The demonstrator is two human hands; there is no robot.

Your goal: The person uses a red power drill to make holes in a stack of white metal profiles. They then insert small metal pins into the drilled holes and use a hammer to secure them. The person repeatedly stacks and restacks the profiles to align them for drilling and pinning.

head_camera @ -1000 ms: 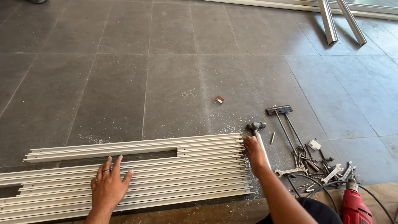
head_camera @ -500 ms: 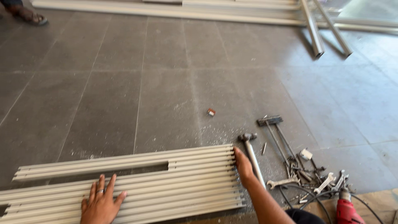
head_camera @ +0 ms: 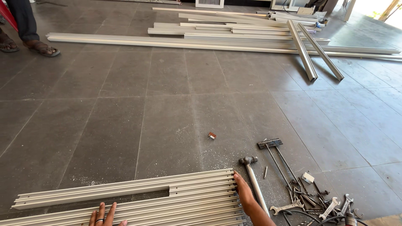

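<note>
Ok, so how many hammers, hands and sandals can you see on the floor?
Hammer: 1
Hands: 2, the left hand and the right hand
Sandals: 2, both on another person
Total: 5

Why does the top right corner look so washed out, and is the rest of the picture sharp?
Head view: daylight floods in at the top right corner, bleaching it and putting a pale sheen on the grey floor tiles nearby. The long aluminium profiles and the hammer look crisp. The left hand and right hand are cut off by the bottom edge. Straight lines bow slightly, hinting at a wide lens.
</note>
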